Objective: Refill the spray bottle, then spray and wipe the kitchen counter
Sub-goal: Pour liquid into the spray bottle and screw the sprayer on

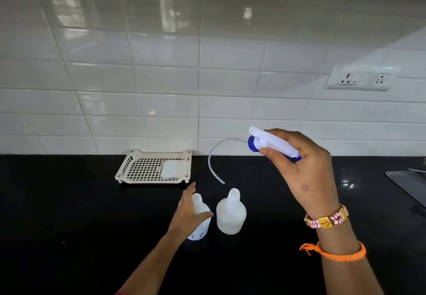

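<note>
Two translucent white bottles stand open on the black counter [69, 214]. My left hand [189, 214] wraps around the left bottle [200, 221], which has small blue marks low on its side. The right bottle [231, 214] stands free beside it, untouched. My right hand [306, 170] is raised above the counter and grips the white spray head [272, 143] with its blue collar. A thin clear dip tube [213, 158] curves from the collar down to the left, its end hanging above the bottles.
A cream perforated tray [138, 168] sits against the white tiled wall with a folded white cloth [174, 169] on it. A socket plate [362, 79] is on the wall at right. A dark ribbed mat [409, 185] lies at the counter's right edge.
</note>
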{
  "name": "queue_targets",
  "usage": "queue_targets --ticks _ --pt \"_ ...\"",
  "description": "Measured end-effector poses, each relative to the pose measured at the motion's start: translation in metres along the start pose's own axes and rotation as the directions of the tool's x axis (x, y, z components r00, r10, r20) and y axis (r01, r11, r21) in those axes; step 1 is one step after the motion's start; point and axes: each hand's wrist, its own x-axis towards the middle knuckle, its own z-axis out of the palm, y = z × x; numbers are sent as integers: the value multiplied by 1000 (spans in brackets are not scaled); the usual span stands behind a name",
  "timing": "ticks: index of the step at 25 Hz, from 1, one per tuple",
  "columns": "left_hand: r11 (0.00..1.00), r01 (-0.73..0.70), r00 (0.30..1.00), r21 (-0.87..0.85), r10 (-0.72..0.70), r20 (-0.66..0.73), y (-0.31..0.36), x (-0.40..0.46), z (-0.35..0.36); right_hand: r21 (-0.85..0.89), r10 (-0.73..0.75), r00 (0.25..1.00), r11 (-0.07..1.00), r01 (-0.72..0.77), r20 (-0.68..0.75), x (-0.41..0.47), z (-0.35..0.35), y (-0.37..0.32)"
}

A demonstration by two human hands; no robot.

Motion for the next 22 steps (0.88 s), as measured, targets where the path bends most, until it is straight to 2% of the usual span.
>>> queue_targets --ticks 3,5,6,9,15,19,22 --pt "981 -188 969 48 193 -153 26 -9 16 86 122 986 990 -112 -118 -14 -8 18" --pt "961 -278 949 -5 274 -157 43 -14 33 120 172 974 981 -155 -148 -23 -10 30" --pt "958 -275 954 -75 263 -143 48 -15 43 130 194 969 976 -175 -155 -28 -10 35" --pt "947 -135 988 -292 106 -114 56 -15 67 120 221 962 972 -203 -163 -39 -10 48" --pt "941 73 995 -330 -92 -45 49 -2 82 74 211 965 977 -201 -153 -53 -8 67" --pt "935 113 992 -335 -123 -11 55 10 82 12 216 971 976 -216 -101 -58 -19 71" --pt "938 75 997 -339 -76 11 64 21 80 -22 260 965 965 -260 22 -53 -40 72"
